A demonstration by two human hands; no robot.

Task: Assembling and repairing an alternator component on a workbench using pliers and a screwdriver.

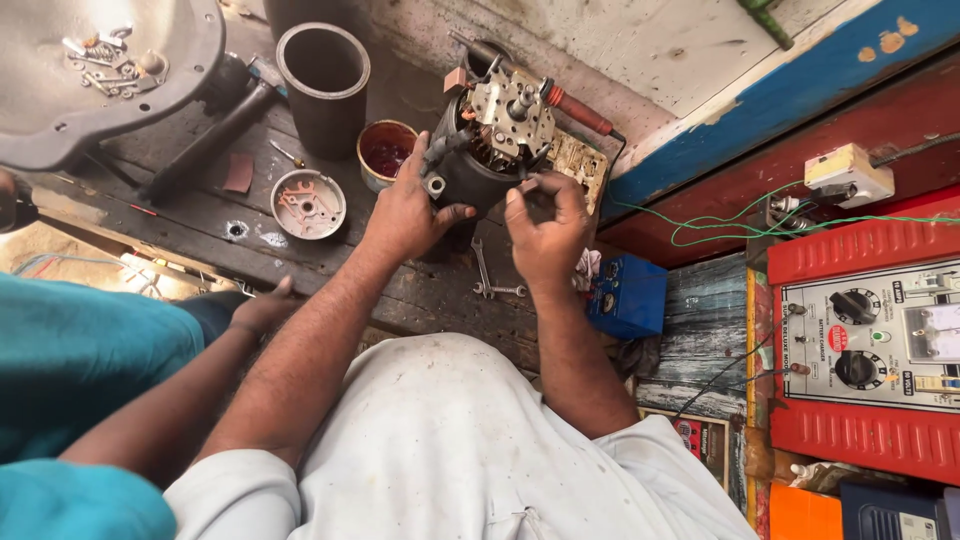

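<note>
Greasy black cylindrical motor housing point(470, 170) sits gripped in the left hand point(405, 210) while right hand point(545, 225) fingers pinch at its metal brush plate point(510, 110), so mid-fiddling, careful fine work next probably.

At your right stands a red charger unit point(866, 350) with a rectangular grey-white front panel point(872, 335). On that panel sit a round red label point(837, 338), just between two black knobs, and a pale rectangular meter window point(933, 332) at its right edge. Small black label strips point(898, 292) run beside the knobs. Below the panel's left corner, on the bench, lies a flat printed card point(700, 435) in red, black and cream. A plain blue box point(627, 295) stands just right of your right hand. At the lower right corner lies an orange rectangular package point(805, 512).
</note>
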